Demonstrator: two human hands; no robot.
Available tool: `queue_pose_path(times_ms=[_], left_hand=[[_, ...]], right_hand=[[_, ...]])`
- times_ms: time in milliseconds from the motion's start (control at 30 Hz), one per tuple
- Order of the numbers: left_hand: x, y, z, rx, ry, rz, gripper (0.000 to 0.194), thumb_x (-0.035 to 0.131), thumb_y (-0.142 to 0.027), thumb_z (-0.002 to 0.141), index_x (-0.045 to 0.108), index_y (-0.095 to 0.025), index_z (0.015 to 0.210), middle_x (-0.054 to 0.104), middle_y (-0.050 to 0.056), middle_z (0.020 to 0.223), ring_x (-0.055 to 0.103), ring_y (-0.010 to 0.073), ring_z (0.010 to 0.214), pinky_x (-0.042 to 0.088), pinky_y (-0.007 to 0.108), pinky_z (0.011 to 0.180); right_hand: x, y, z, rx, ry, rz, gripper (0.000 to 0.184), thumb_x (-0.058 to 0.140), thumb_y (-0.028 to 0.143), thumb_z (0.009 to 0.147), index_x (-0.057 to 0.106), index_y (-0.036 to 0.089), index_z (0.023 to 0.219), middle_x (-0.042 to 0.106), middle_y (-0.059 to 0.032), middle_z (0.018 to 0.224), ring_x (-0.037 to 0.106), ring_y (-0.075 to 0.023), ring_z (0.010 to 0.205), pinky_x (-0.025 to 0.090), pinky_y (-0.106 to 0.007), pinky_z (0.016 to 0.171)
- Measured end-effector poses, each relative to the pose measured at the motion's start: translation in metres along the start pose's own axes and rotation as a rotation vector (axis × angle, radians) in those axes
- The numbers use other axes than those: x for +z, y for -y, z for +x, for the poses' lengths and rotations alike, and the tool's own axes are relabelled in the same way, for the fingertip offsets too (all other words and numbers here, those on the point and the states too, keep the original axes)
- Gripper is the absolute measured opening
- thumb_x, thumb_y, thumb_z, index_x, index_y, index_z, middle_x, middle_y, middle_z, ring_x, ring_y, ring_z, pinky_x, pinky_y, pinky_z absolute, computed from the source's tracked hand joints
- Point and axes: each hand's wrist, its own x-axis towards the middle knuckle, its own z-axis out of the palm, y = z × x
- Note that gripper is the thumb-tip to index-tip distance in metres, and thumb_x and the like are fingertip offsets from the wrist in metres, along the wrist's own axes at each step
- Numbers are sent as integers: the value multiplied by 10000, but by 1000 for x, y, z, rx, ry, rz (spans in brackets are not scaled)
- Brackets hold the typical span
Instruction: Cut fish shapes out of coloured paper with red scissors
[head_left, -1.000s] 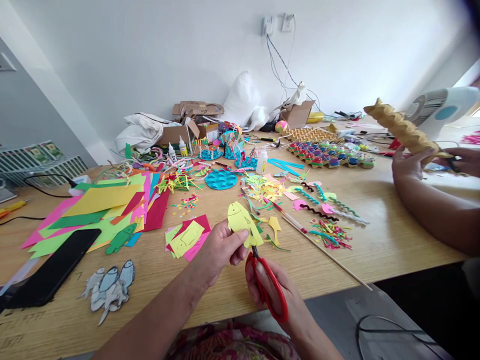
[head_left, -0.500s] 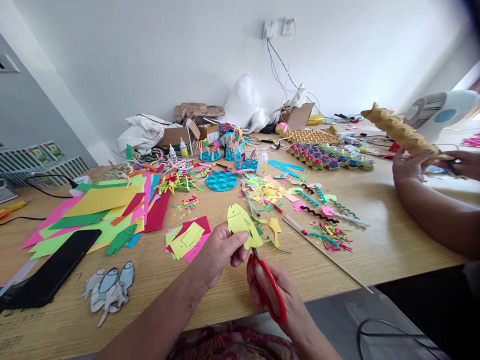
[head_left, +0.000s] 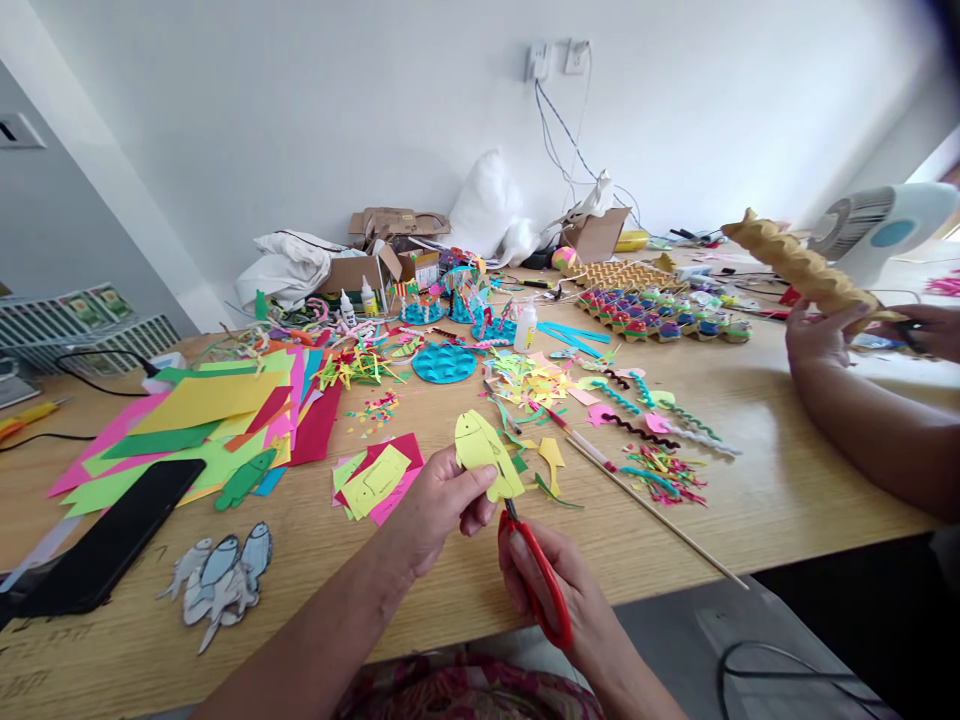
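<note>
Matt yellow paper on the fish cutout (head_left: 477, 440), glossy red plastic on the scissors handles (head_left: 561, 605), dark metal at the blades (head_left: 511, 508)! Smooth grained wood for the surface (head_left: 300, 530), fuzzy pipe cleaners (head_left: 637, 429), and rough, matt pulp on that egg carton (head_left: 799, 262)!

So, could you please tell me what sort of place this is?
It is probably a craft workroom: the left hand holds a yellow paper fish, the right hand holds red scissors, and coloured paper sheets lie on the wooden table.
</note>
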Motion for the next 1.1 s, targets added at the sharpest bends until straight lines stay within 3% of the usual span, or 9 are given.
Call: queue_pose_path(times_ms=[233, 433, 1100], left_hand=[[-6, 4, 2, 17, -22, 77, 221, 507, -353, 763, 467, -163, 658, 462, -55, 476, 370, 52, 410, 277, 181, 396], [-10, 1, 4, 87, -69, 119, 214, 527, -337, 745, 439, -167, 649, 390, -79, 463, 298, 44, 422, 217, 186, 408], [-7, 2, 3, 32, -36, 59, 223, 551, -338, 699, 428, -176, 607, 376, -83, 441, 298, 44, 402, 202, 194, 406]], right_hand=[[0, 1, -1, -45, -4, -48, 493, 425, 610, 818, 418, 186, 566, 402, 52, 420, 306, -71, 375, 222, -199, 375], [0, -1, -1, -61, 13, -53, 474, 416, 588, 834, 408, 191, 575, 386, 59, 420, 305, -69, 366, 221, -196, 367], [-2, -1, -2, -70, 4, -104, 479, 404, 598, 829, 398, 195, 569, 394, 55, 435, 308, -77, 395, 224, -206, 387]])
